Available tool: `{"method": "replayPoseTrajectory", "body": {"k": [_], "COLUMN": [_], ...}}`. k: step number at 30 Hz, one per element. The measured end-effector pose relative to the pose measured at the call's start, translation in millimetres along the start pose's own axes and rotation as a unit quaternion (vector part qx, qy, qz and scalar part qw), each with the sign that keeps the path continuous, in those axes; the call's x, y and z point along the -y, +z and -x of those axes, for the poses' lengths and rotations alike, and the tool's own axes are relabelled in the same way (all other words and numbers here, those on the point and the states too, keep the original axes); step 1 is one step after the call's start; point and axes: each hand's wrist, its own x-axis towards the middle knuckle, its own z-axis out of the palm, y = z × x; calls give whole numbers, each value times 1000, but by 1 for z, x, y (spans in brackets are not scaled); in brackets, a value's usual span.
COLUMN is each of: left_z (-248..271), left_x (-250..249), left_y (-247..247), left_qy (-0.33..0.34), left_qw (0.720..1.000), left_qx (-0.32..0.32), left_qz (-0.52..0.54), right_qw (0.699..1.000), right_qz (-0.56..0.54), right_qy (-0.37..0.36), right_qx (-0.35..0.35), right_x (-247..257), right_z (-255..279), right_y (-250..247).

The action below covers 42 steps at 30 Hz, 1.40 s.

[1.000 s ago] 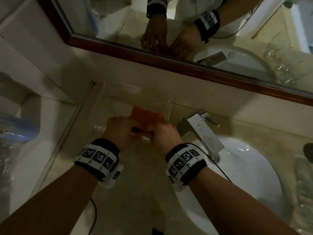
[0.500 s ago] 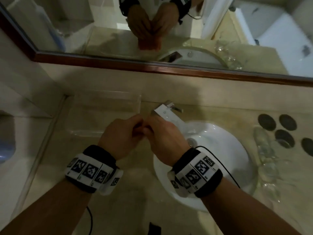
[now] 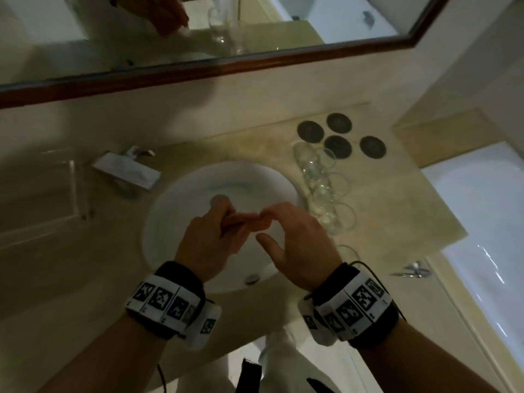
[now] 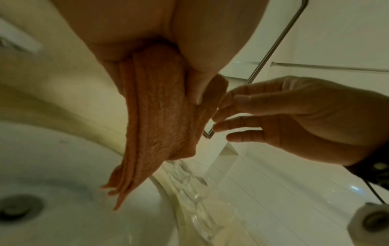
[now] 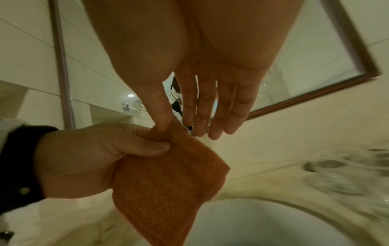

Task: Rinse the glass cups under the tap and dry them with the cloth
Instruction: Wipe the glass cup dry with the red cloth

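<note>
head view: both hands over the sink (image 3: 181,199), left hand (image 3: 204,245) holding the orange cloth (image 3: 243,222); glass cups (image 3: 323,188) wait on the bench. left wrist: its grip pinches the folded cloth. right wrist: right hand (image 5: 202,93) spread, thumb touching cloth; next, probably fetch a cup.

I could not count the clear glass cups (image 3: 323,191) lying beside the round white sink (image 3: 175,211); they were a blurry smear. The left hand (image 3: 208,239) hid most of the folded orange cloth (image 3: 249,224). The forearms were cut off below.
</note>
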Motion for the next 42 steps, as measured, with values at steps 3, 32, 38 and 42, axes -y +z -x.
{"method": "replayPoseTrajectory", "body": {"k": [3, 32, 38, 42], "left_z": [-6, 21, 13, 9], "left_x": [-9, -67, -101, -128], "left_y": [52, 112, 45, -9], "left_qy": [-41, -85, 14, 68], "left_qw": [999, 954, 923, 896], "left_qx": [2, -100, -170, -182], "left_qz": [36, 268, 345, 399], "right_qw": [998, 998, 982, 964], "right_qz": [37, -37, -60, -103], "right_qy": [49, -52, -165, -208], "right_qx": [10, 5, -75, -126], "right_x": [-50, -111, -14, 48], "right_z": [29, 46, 14, -10], "right_y": [-19, -55, -93, -111]}}
